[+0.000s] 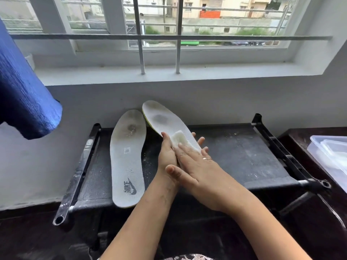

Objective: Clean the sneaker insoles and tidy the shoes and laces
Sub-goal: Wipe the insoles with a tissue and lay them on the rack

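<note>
A white insole (163, 119) with a grey stain and a yellow-green edge is held tilted above the black stool. My left hand (167, 156) grips its heel end from beneath, thumb on the near edge and fingertips showing past the far edge. My right hand (195, 166), wearing a ring, presses a white wipe (179, 139) flat against the insole's top with straight fingers. A second white insole (127, 158) with a grey logo and a dirty forefoot lies flat on the stool to the left. No shoes or laces are in view.
The black fabric stool (244, 158) with a dusty frame stands against the white wall under a barred window. A clear plastic container (330, 156) sits on a dark surface at the right. A blue rolled mat (22, 91) juts in at the upper left.
</note>
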